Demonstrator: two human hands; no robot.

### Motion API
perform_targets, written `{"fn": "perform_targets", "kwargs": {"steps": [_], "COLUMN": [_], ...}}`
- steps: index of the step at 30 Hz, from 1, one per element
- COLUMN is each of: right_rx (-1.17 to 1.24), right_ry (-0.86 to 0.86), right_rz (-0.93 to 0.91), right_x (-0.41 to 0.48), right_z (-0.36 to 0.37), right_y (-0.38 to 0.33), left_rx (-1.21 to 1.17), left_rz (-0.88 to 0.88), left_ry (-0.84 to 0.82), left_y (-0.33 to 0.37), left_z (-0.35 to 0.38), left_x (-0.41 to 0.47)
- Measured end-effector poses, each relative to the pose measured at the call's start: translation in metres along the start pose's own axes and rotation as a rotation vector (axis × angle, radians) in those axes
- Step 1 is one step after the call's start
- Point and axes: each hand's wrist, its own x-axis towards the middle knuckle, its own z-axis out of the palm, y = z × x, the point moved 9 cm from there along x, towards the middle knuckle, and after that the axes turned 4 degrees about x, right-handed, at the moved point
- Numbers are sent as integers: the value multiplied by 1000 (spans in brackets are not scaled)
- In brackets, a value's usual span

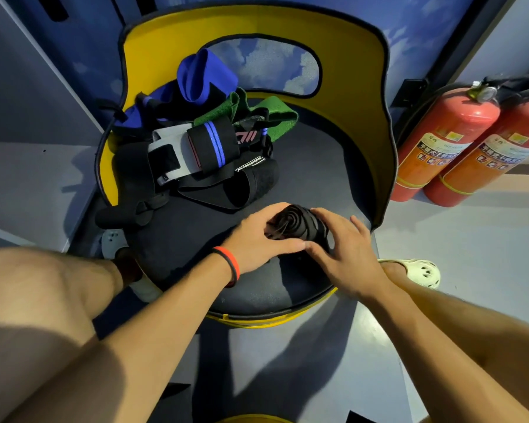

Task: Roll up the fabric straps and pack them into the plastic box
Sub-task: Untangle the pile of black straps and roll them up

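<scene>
A black fabric strap, wound into a coil, stands on the front of the dark chair seat. My left hand grips the coil from the left, thumb stretched along its near side. My right hand wraps it from the right, fingers over the top. Behind lies a heap of loose straps: black ones, one with blue stripes, a blue band and a green one. No plastic box is in view.
The seat belongs to a round yellow-backed chair with an oval cut-out. Two red fire extinguishers lean against the wall at the right. My knees and a white clog flank the chair on the grey floor.
</scene>
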Motion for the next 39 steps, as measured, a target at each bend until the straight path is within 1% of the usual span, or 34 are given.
{"fn": "perform_targets", "kwargs": {"steps": [2, 4, 7, 9, 12, 15, 18, 21, 24, 28, 33, 37, 39], "right_rx": [27, 11, -52, -44, -6, -4, 31, 95, 140, 138, -1, -126, -150], "right_ry": [-38, 12, 88, 109, 127, 128, 106, 82, 55, 103, 244, 215, 184], "right_rz": [9, -2, -3, 36, 70, 77, 93, 80, 93, 157, 211, 224, 259], "right_x": [0, 0, -3, -5, -6, -3, -1, 0, 2, 3, 11, 22, 25], "right_z": [3, -3, -13, -16, -20, -21, -23, -27, -27, -34, -69, -84, -85], "right_y": [2, 6, 14, 17, 18, 18, 18, 12, 12, 21, 29, 38, 45], "left_rx": [120, 190, 244, 269, 286, 393, 423, 414, 418, 411, 439, 371, 344], "left_rz": [84, 150, 224, 246, 227, 228, 230, 239, 202, 186, 180, 137, 127], "left_ry": [111, 197, 229, 228, 214, 180, 170, 78, -6, 52, 163, 242, 287], "left_y": [0, 5, 18, 26, 32, 39, 41, 38, 31, 38, 55, 64, 70], "left_z": [-2, -3, 5, 12, 13, 10, 8, 13, 17, 18, 24, 35, 40], "left_x": [0, 0, 1, 4, 13, 21, 25, 29, 33, 43, 71, 108, 125]}}
